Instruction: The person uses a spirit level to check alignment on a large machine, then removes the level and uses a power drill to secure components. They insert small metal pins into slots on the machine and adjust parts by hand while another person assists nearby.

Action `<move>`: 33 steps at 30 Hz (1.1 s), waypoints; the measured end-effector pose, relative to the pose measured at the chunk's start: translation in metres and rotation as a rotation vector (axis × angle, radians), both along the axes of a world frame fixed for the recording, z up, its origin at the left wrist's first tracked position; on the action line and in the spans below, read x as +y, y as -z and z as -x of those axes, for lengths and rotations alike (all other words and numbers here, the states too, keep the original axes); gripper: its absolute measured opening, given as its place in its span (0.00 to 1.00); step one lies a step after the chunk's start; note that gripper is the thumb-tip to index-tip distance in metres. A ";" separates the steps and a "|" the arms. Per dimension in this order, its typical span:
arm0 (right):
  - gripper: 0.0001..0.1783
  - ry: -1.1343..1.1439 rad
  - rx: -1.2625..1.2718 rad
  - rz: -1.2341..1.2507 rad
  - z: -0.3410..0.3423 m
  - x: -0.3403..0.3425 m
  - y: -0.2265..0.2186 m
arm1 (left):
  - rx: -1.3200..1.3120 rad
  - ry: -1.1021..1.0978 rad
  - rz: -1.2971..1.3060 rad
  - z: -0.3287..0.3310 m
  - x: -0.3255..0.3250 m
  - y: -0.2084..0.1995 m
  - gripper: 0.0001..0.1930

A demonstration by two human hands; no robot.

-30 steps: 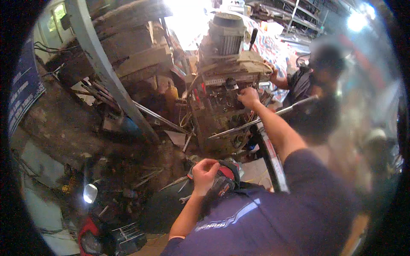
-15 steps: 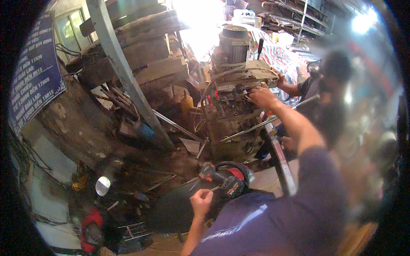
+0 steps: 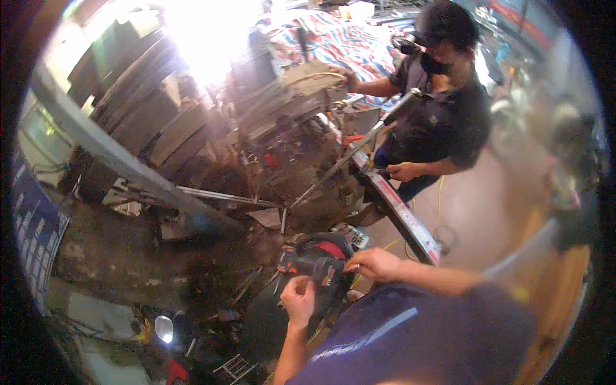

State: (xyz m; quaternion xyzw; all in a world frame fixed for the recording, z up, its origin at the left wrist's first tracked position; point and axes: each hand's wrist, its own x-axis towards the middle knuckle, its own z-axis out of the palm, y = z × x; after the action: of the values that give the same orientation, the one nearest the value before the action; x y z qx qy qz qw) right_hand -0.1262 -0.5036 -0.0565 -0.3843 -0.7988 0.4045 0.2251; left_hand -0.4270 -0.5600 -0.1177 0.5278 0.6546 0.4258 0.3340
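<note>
A black and red cordless drill (image 3: 326, 272) lies on a dark rounded surface, apparently a motorbike seat (image 3: 256, 321). My left hand (image 3: 298, 300) hovers at the near left side of the drill, fingers curled together in a pinch. Whatever is between them, if anything, is hidden. Beside the drill's battery end, my right hand (image 3: 377, 264) has thumb and fingertips pressed together. Something small and pale shows at its fingertips, too small to name. I cannot tell whether either hand touches the drill.
A co-worker (image 3: 443, 109) in a dark cap stands beyond the workbench machine (image 3: 289, 138), one hand on its top. A long metal bar (image 3: 356, 151) slants across it. A striped rail (image 3: 404, 215) stretches toward me. At left stands a grey post (image 3: 122, 157).
My right hand has left the machine and come down beside the drill. My left hand stays pinched near it. The view has swung right and down, bringing the co-worker into fuller sight.
</note>
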 end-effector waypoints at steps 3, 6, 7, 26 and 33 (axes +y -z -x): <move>0.14 0.116 -0.019 0.043 -0.048 -0.040 0.005 | 0.145 0.102 -0.095 -0.036 0.020 -0.015 0.10; 0.14 0.308 -0.002 0.054 -0.108 -0.077 0.005 | 0.159 0.274 -0.139 -0.090 0.035 -0.019 0.14; 0.15 0.378 0.018 0.056 -0.127 -0.091 0.005 | 0.180 0.318 -0.115 -0.109 0.036 -0.018 0.15; 0.17 1.118 -0.431 0.457 -0.491 -0.451 0.068 | 0.718 0.041 0.419 -0.500 0.048 0.098 0.76; 0.15 1.154 -0.420 0.499 -0.544 -0.447 0.098 | 0.833 -0.035 0.438 -0.503 0.037 0.092 0.72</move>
State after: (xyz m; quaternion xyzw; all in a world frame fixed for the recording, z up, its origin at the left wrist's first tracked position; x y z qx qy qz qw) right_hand 0.4181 -0.9502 -0.1548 -0.8618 -0.3740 0.3083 0.1496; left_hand 0.0756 -0.5233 -0.2100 0.5598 0.8160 0.0354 0.1393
